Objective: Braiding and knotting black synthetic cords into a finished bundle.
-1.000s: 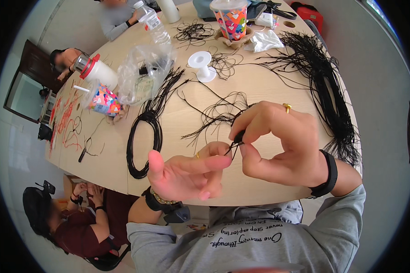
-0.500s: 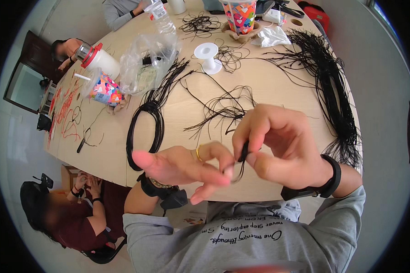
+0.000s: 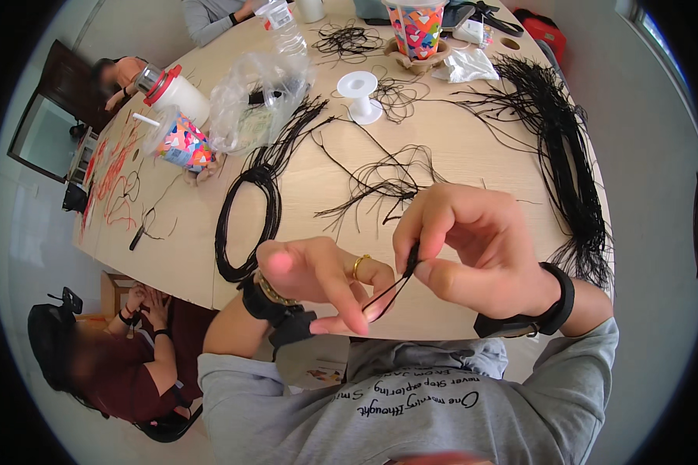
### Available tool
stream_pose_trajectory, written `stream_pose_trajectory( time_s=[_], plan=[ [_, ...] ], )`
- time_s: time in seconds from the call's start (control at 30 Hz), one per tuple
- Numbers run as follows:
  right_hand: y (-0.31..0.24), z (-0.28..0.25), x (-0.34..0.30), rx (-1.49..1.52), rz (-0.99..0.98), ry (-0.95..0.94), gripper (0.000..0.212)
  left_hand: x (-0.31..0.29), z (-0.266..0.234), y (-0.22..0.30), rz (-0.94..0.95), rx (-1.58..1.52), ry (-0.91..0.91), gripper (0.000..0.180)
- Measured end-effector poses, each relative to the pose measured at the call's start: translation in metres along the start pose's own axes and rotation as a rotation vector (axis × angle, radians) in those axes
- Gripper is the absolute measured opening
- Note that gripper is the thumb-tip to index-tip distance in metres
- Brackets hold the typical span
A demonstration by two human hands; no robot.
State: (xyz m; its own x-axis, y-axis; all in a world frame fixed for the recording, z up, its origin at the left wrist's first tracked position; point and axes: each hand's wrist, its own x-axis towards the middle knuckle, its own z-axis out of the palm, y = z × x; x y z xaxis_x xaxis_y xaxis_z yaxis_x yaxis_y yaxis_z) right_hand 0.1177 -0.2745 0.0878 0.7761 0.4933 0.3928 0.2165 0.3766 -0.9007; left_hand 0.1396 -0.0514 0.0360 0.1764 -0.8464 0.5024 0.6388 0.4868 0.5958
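Observation:
My right hand [image 3: 473,252] pinches a small bundle of black cord [image 3: 412,260] between thumb and fingertips above the table's near edge. A thin loop of the same cord runs down from that pinch to the fingers of my left hand [image 3: 318,279]. My left fingers are spread with the thumb apart, and the loop lies against a fingertip without a visible pinch. Just beyond my left hand, a coil of black cords [image 3: 248,221] rests on the table. Loose black cord ends [image 3: 388,186] lie tangled past both hands.
A long bundle of black cords [image 3: 570,163] lies along the right. Beyond my hands stand a white spool [image 3: 360,97], a patterned cup [image 3: 415,31], another cup [image 3: 180,143], a flask [image 3: 182,97] and a plastic bag [image 3: 248,116]. A person [image 3: 132,364] sits at the left.
My left hand has turned and drawn its fingers down, so the cord loop is now stretched wider and clearly visible. My right hand keeps its pinch nearly in place.

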Motion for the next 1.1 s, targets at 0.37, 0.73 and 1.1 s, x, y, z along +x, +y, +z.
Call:
stream_pose_trajectory(
  time_s=[0.37,0.73,1.1],
  plan=[
    [0.004,-0.002,0.004,-0.011,0.006,0.103,0.011,0.023,0.003,-0.01,0.247,0.289,0.298,0.026],
    [0.007,-0.006,0.004,-0.021,-0.018,0.153,0.011,0.023,0.005,-0.012,0.324,-0.009,0.43,0.032],
    [0.006,-0.009,0.006,-0.277,-0.044,0.149,0.011,0.026,0.023,0.028,-0.127,0.86,0.7,0.036]
  ],
)
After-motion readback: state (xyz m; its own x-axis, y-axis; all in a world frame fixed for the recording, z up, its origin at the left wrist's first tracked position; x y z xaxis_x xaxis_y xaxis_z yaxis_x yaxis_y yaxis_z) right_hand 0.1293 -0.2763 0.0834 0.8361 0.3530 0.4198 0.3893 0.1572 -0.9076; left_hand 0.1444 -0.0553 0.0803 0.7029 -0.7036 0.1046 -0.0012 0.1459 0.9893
